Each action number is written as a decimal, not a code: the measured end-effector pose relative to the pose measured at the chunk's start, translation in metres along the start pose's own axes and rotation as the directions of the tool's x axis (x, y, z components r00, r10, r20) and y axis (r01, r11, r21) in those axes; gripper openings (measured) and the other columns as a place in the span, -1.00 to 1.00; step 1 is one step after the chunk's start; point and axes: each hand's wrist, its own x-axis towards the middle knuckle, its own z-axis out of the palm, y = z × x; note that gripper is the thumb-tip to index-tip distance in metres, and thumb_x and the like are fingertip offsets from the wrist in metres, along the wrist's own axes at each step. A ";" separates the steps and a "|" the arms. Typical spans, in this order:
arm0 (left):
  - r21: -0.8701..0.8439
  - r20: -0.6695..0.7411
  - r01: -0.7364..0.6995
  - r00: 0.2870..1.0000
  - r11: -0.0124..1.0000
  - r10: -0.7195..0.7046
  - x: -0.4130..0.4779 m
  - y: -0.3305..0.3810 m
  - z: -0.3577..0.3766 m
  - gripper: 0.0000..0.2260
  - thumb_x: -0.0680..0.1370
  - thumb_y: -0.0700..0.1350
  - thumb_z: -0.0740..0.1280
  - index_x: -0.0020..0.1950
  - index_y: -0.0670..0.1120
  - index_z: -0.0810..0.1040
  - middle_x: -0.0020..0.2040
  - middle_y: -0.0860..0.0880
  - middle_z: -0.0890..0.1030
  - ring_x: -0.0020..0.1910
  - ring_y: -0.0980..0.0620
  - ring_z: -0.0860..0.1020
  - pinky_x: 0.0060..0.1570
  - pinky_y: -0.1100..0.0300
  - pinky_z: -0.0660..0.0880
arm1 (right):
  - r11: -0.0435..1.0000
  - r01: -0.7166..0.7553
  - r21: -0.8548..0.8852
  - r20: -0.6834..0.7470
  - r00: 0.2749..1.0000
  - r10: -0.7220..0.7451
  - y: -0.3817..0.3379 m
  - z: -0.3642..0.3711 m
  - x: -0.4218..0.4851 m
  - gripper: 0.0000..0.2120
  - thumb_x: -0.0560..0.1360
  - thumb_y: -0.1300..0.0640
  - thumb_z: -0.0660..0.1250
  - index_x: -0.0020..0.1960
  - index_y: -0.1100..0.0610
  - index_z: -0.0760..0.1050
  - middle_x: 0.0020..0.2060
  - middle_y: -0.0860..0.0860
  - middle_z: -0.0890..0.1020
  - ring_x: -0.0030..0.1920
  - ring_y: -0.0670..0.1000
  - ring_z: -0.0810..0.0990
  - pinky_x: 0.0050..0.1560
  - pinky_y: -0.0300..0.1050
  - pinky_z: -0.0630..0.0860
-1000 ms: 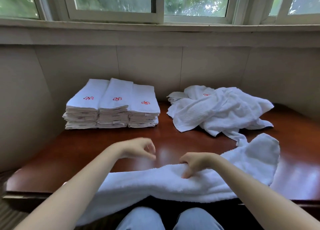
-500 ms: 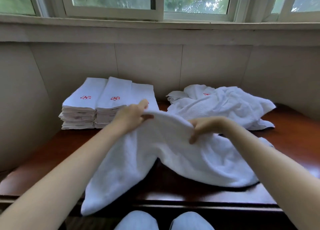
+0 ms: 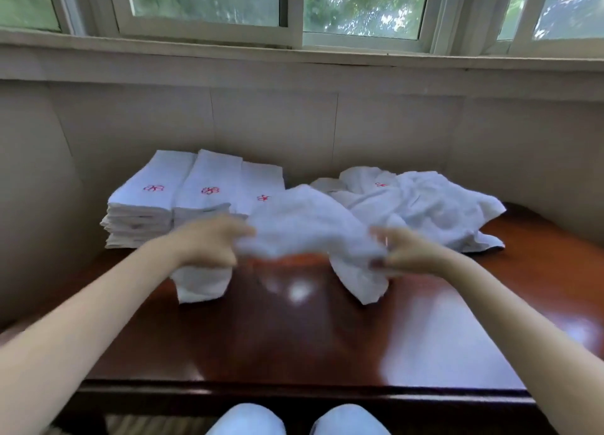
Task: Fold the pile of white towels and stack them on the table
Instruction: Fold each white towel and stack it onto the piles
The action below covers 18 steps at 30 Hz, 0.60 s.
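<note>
Your tabletop (image 3: 294, 336) is glossy reddish-brown wood with bright patches of glare. At its far left you have 3 stacks of folded towels (image 3: 192, 202) side by side and touching, each topped with a red emblem. At the far right lies a rumpled pile of white towels (image 3: 425, 205), apart from the stacks.

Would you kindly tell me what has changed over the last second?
The towel was lifted off the near edge of the table and carried forward; it now hangs between both hands. The left hand, free before, took a grip; the right hand kept its hold. The folded stacks and loose pile stayed put.
</note>
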 end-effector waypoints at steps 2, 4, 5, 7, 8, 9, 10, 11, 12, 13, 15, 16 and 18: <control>-0.091 0.631 0.247 0.763 0.965 -0.136 -0.013 0.009 0.033 -0.76 0.39 0.20 0.42 -0.12 0.09 0.50 -0.18 0.14 0.56 -0.24 0.18 0.52 -0.26 0.31 0.43 | 0.975 -0.211 0.064 0.561 0.816 0.140 0.013 0.028 -0.019 -0.92 0.46 -0.01 0.38 -0.06 -0.14 0.53 -0.22 -0.15 0.62 -0.19 -0.10 0.62 -0.15 -0.31 0.45; -0.039 0.676 0.280 0.714 0.959 -0.181 -0.014 0.011 0.071 -0.73 0.47 0.20 0.36 -0.01 0.04 0.50 -0.05 0.11 0.57 -0.17 0.21 0.51 -0.27 0.41 0.39 | 0.967 -0.248 0.064 0.554 0.815 0.173 0.026 0.060 -0.024 -0.93 0.50 -0.02 0.33 -0.07 -0.06 0.57 -0.24 -0.10 0.65 -0.16 -0.02 0.67 -0.09 -0.20 0.51; -0.010 0.564 0.262 0.798 0.965 -0.211 -0.015 0.011 0.089 -0.71 0.50 0.16 0.35 0.10 0.02 0.48 0.08 0.06 0.54 -0.03 0.14 0.49 -0.16 0.38 0.40 | 0.975 -0.219 0.048 0.373 0.909 0.186 0.031 0.073 -0.022 -0.93 0.51 0.02 0.32 -0.09 -0.01 0.56 -0.27 -0.09 0.63 -0.14 0.03 0.64 -0.10 -0.21 0.51; 0.047 0.342 0.263 0.902 0.964 -0.263 -0.017 0.011 0.111 -0.60 0.51 0.14 0.33 0.28 0.03 0.39 0.23 -0.01 0.40 0.20 -0.01 0.39 0.12 0.18 0.35 | 0.981 -0.187 0.057 0.005 0.982 0.187 0.035 0.093 -0.018 -0.93 0.50 0.12 0.32 -0.02 0.04 0.53 -0.25 -0.14 0.51 -0.08 0.04 0.55 -0.18 -0.28 0.40; 0.051 0.292 0.290 0.911 0.956 -0.292 -0.020 0.010 0.118 -0.59 0.51 0.17 0.32 0.29 0.05 0.37 0.23 -0.01 0.38 0.24 -0.04 0.36 0.19 0.11 0.32 | 0.982 -0.180 0.052 -0.058 0.981 0.182 0.034 0.099 -0.017 -0.85 0.51 0.14 0.30 0.07 0.05 0.51 -0.18 -0.13 0.47 0.00 0.04 0.50 -0.16 -0.26 0.34; 0.036 0.275 0.319 0.908 0.947 -0.317 -0.023 0.010 0.121 -0.61 0.52 0.19 0.29 0.27 0.06 0.38 0.22 -0.01 0.38 0.25 -0.04 0.36 0.21 0.07 0.30 | 0.984 -0.179 0.000 -0.047 0.983 0.179 0.035 0.105 -0.016 -0.75 0.51 0.12 0.28 0.18 0.02 0.47 -0.08 -0.10 0.46 0.09 0.04 0.46 -0.09 -0.22 0.32; 0.016 0.291 0.344 0.897 0.939 -0.334 -0.026 0.009 0.123 -0.64 0.52 0.22 0.27 0.23 0.07 0.39 0.20 -0.01 0.39 0.23 -0.04 0.37 0.21 0.06 0.30 | 0.976 -0.199 -0.090 0.004 0.980 0.200 0.037 0.110 -0.018 -0.67 0.52 0.07 0.26 0.28 -0.02 0.40 0.06 -0.07 0.46 0.19 0.04 0.41 0.02 -0.17 0.31; -0.003 0.305 0.357 0.890 0.934 -0.340 -0.029 0.007 0.124 -0.67 0.52 0.23 0.27 0.16 0.06 0.40 0.16 0.00 0.39 0.19 -0.03 0.39 0.20 0.06 0.32 | 0.960 -0.219 -0.172 0.042 0.972 0.229 0.041 0.114 -0.020 -0.60 0.52 -0.01 0.24 0.35 -0.08 0.33 0.20 -0.08 0.44 0.27 0.05 0.36 0.13 -0.12 0.30; -0.022 0.323 0.370 0.882 0.929 -0.343 -0.032 0.004 0.123 -0.70 0.51 0.23 0.29 0.09 0.06 0.41 0.11 0.01 0.39 0.13 -0.01 0.39 0.17 0.07 0.34 | 0.943 -0.250 -0.219 0.062 0.961 0.269 0.043 0.115 -0.023 -0.54 0.52 -0.10 0.22 0.40 -0.12 0.25 0.31 -0.10 0.40 0.32 0.06 0.32 0.23 -0.05 0.26; -0.043 0.342 0.374 0.877 0.926 -0.338 -0.035 0.003 0.120 -0.73 0.49 0.21 0.31 0.01 0.06 0.40 0.06 0.03 0.38 0.06 0.02 0.39 0.14 0.10 0.36 | 0.927 -0.294 -0.231 0.075 0.945 0.318 0.047 0.115 -0.028 -0.47 0.52 -0.17 0.19 0.45 -0.14 0.17 0.38 -0.11 0.35 0.37 0.05 0.29 0.29 0.01 0.21; -0.094 0.401 0.376 0.862 0.922 -0.311 -0.041 0.000 0.112 -0.76 0.45 0.19 0.36 -0.09 0.07 0.41 0.02 0.05 0.36 -0.04 0.10 0.39 0.06 0.16 0.39 | 0.892 -0.385 -0.236 0.080 0.908 0.412 0.052 0.117 -0.038 -0.41 0.54 -0.25 0.10 0.51 -0.14 0.06 0.48 -0.10 0.22 0.45 0.02 0.21 0.37 0.11 0.13; -0.108 0.436 0.379 0.849 0.919 -0.299 -0.044 -0.001 0.109 -0.76 0.44 0.18 0.38 -0.11 0.08 0.41 0.03 0.05 0.35 -0.07 0.13 0.40 0.03 0.19 0.41 | 0.875 -0.411 -0.257 0.056 0.897 0.438 0.052 0.122 -0.045 -0.43 0.56 -0.25 0.05 0.52 -0.14 0.04 0.50 -0.09 0.18 0.47 0.00 0.18 0.39 0.14 0.10; -0.111 0.480 0.375 0.831 0.920 -0.281 -0.047 0.000 0.106 -0.75 0.43 0.17 0.40 -0.07 0.10 0.42 0.06 0.06 0.34 -0.08 0.16 0.41 0.02 0.22 0.43 | 0.853 -0.433 -0.290 -0.061 0.898 0.435 0.049 0.133 -0.062 -0.53 0.60 -0.18 -0.01 0.49 -0.12 0.12 0.47 -0.05 0.22 0.45 0.00 0.19 0.38 0.11 0.13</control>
